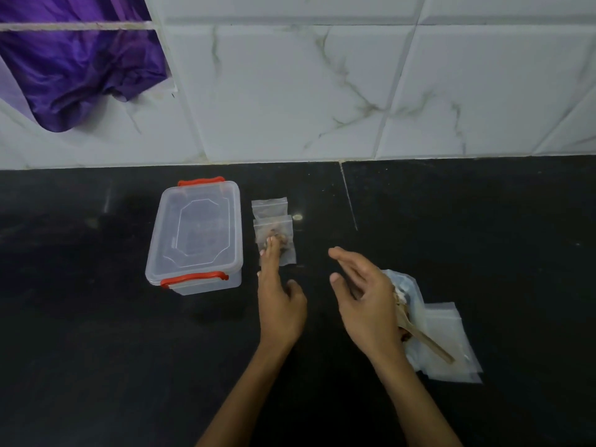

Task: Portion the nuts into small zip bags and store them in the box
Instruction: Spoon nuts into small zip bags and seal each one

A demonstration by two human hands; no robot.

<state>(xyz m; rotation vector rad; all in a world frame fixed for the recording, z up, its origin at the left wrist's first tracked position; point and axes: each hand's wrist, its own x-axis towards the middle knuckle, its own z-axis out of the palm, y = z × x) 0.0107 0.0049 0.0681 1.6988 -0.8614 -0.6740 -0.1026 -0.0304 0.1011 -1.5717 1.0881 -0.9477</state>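
The left hand [280, 304] reached forward with its fingers straight, and the fingertips [268, 245] pressed down on a small zip bag of nuts [275, 241] lying flat on the black worktop [96, 333]; its grip was wide, nothing curled round the bag. The right hand [364, 301] hovered above the worktop just to the right, palm turned inward, fingers loosely spread and holding nothing.

A second small zip bag [269, 208] lay just behind the first, their edges overlapping; its contents were too faint to tell. Just left of both bags stood the clear plastic box [195, 235], its lid on and a red clasp at the near and the far end.

Behind the right hand lay a larger clear bag [411, 295] with dark nuts partly hidden by the wrist, and a wooden spoon [425, 338] rested across it, handle pointing toward the lower right. Beneath that sat a flat stack of empty zip bags [451, 343].

White marbled wall tiles [322, 91] rose at the back of the worktop, and a purple cloth [74, 66] hung at the upper left.
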